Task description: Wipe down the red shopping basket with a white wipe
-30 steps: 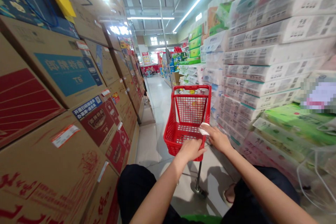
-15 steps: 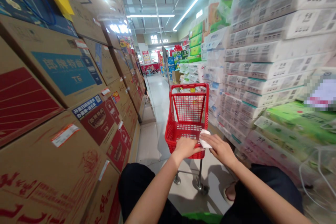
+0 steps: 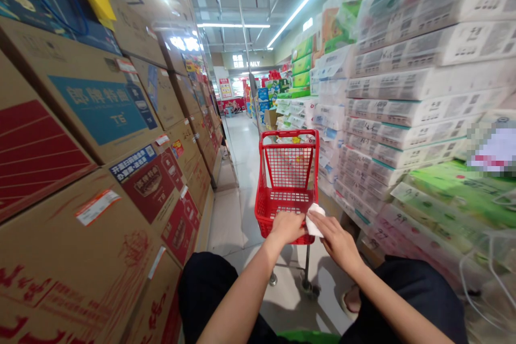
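A red plastic shopping cart (image 3: 287, 196) with a gridded back panel and a slotted base stands on the floor before my knees. My left hand (image 3: 288, 227) is closed over the cart's near rim, its fingertips partly hidden. At the near right corner, my right hand (image 3: 333, 235) presses a folded white tissue (image 3: 315, 220) against the rim with its fingers. The cart's basket holds nothing that I can see. Below it, a metal leg and small wheels (image 3: 307, 284) rest on the tiles.
Stacked cardboard cartons (image 3: 100, 107) wall the left side. On the right rise piles of plastic-wrapped tissue packs (image 3: 407, 107), with green packs (image 3: 451, 188) lower down. A pole (image 3: 243, 32) stands beyond the cart. A pale tiled aisle (image 3: 239, 142) runs ahead.
My right hand and the tissue have shifted slightly along the cart's near right corner. My left hand keeps its hold on the rim, and the view has tilted a little.
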### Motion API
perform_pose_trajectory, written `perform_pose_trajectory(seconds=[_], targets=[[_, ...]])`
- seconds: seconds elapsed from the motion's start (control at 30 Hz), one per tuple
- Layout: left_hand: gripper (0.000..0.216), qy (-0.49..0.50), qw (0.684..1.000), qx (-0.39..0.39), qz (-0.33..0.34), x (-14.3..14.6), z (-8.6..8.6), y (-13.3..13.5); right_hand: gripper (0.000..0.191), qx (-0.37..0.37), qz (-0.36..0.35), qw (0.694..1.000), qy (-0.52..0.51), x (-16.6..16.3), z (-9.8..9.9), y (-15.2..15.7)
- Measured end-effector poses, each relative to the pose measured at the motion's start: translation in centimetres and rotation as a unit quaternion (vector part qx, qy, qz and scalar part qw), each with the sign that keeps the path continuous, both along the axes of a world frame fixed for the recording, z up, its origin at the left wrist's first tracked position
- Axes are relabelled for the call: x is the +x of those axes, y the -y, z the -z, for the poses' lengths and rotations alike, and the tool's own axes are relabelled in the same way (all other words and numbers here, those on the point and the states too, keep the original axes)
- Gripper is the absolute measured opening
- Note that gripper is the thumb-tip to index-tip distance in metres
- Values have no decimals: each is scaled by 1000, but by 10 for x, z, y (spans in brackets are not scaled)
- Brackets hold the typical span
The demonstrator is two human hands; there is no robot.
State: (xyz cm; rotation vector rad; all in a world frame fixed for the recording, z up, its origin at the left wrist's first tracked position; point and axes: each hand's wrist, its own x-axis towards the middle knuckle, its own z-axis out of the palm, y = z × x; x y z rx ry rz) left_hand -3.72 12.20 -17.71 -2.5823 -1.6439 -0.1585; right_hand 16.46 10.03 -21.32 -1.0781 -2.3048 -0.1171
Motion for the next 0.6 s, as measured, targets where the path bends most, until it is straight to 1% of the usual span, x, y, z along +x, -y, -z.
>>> perform_pose_trajectory(seconds=[0.07,0.17,0.23,0.33,0.43,0.53,0.6], targets=[[39,-2,1000,4,1,2,1,0,84,8,-11,1000,16,4,0,0],[45,1,1000,17,12,2,1,1,83,15,-14,999,31,15,-5,-12],[45,5,999,30,25,-3,0,1,81,11,-3,999,31,23,-7,-21],[41,-2,999,39,27,-17,-1,-2,81,2,29,999,13,29,-5,-28],[47,-14,999,31,15,-30,3,-7,85,5,83,996,-17,26,3,-27],[50,-12,999,30,23,-30,8,-12,88,18,125,992,-24,16,11,-20],[50,-8,999,32,30,-27,11,-14,89,30,134,990,-11,10,14,-14]])
